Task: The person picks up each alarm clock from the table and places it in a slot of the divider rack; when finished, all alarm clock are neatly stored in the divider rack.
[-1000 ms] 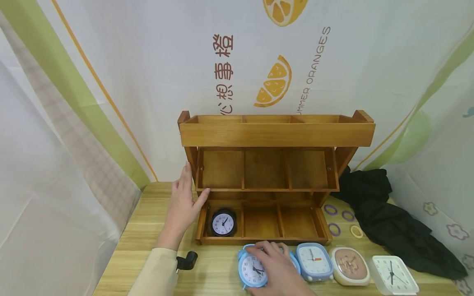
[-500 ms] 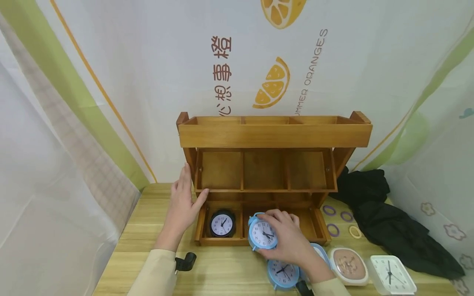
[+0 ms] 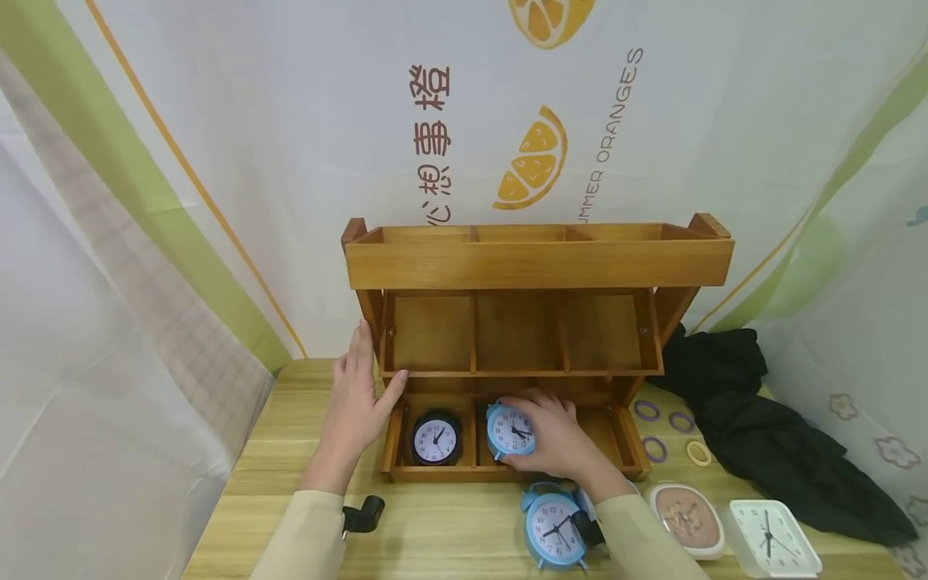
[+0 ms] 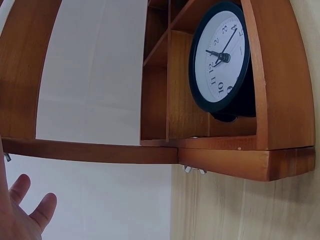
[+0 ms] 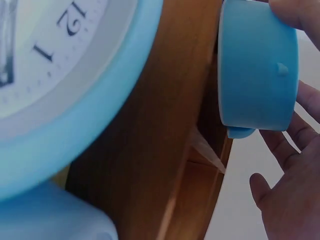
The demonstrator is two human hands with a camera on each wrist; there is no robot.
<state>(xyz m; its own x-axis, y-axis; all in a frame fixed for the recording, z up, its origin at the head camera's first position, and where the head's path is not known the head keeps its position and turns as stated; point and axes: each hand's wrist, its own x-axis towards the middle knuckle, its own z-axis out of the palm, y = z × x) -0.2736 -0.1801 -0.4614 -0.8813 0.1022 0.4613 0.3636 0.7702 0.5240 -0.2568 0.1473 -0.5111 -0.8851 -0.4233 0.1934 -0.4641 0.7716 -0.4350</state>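
My right hand [image 3: 554,439] grips a light blue alarm clock [image 3: 511,431] by its right side, at the middle bottom compartment of a wooden tiered rack [image 3: 536,266]. The right wrist view shows the clock's blue casing [image 5: 257,65] between thumb and fingers. To its left, a black round clock [image 3: 436,440] sits in the bottom-left compartment, also large in the left wrist view. My left hand [image 3: 358,411] lies against the rack's left side, fingers straight and thumb spread toward the middle tier. A second blue alarm clock [image 3: 554,528] stands on the table below my right wrist.
Right of the rack's front lie a brown-faced clock [image 3: 685,519] and a white square clock [image 3: 772,538]. Purple rings [image 3: 654,449], a yellow ring [image 3: 698,453] and a black cloth [image 3: 754,435] are beside the rack. A patterned curtain [image 3: 290,121] hangs behind.
My right hand has lifted the blue alarm clock off the table and carried it up and forward to the middle bottom compartment. The left hand stays at the rack's side.
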